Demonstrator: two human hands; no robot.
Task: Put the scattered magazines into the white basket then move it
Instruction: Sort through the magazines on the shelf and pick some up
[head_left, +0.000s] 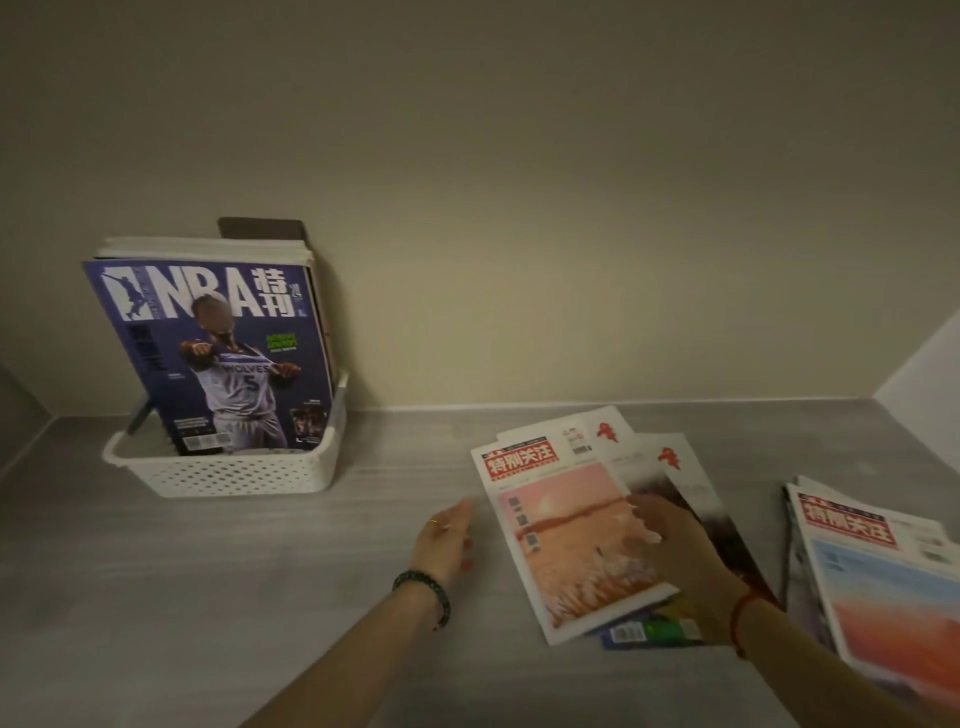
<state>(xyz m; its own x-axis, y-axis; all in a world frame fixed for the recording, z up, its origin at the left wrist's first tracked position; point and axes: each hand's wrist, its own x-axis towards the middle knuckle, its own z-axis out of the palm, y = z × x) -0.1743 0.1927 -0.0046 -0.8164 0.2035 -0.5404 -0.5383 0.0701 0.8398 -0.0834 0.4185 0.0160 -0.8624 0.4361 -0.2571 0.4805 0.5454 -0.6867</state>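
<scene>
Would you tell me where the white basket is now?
In the head view, the white basket stands at the left of the grey counter near the wall, up-left of the left hand.

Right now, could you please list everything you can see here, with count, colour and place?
white basket: one, white and perforated, back left on the counter.
NBA magazine: one, blue-purple, upright in front of several others standing in the basket.
fanned pile: several magazines, pink cover on top, centre right.
right stack: several magazines, blue and orange top cover, right edge.
counter: one, grey wood grain.
wall: beige, behind everything.
left hand: open, beside the fanned pile's left edge, dark bracelet on the wrist.
right hand: resting on the pink cover, red string on the wrist.
</scene>
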